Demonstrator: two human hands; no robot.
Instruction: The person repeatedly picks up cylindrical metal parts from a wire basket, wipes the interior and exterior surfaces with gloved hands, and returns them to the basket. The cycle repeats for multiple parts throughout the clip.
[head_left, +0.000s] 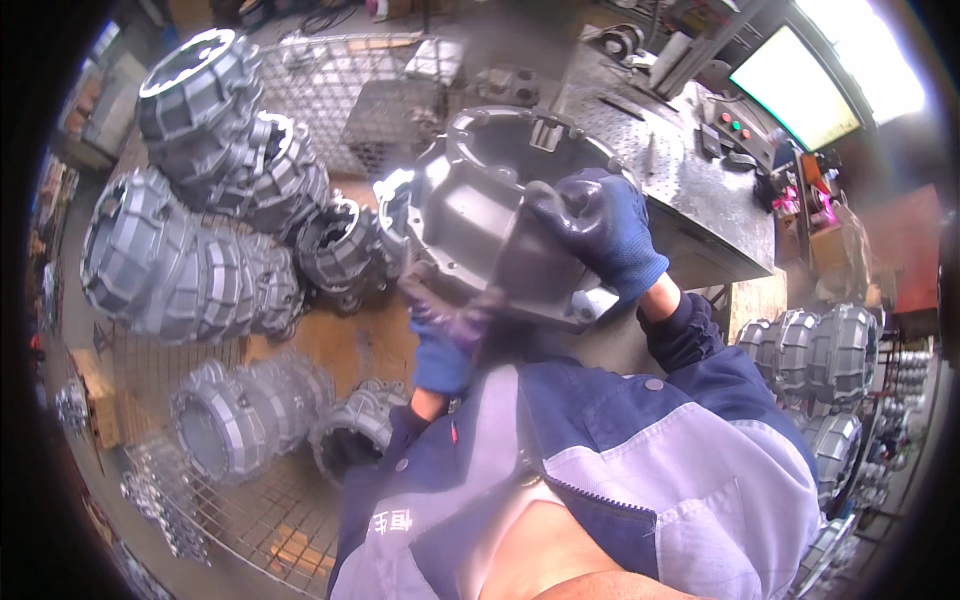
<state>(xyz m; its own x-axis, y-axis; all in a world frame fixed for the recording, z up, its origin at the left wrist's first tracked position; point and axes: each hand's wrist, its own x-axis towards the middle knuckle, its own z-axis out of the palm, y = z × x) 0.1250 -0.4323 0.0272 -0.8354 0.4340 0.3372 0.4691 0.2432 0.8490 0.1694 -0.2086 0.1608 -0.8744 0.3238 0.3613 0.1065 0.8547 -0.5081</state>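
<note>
A grey cast-metal gearbox housing (pixel 465 215) is held up in front of my chest, tilted, its wide round opening facing up and away. My right hand (pixel 600 225), in a blue glove with a dark coated palm, is closed at the housing's right rim, fingers curled over the edge. Against its lower left side is my left hand (pixel 445 335), gloved the same way; its fingers are smeared by motion but lie on the metal. The housing's underside is partly hidden by my hands and jacket.
Similar housings are stacked on the left (pixel 190 260), with more lying lower left (pixel 250 415) on a wire mesh. A metal workbench (pixel 690 150) stands at the far right, bearing a button control box (pixel 735 125) beside a bright screen (pixel 795 85). More housings (pixel 815 350) are piled at right.
</note>
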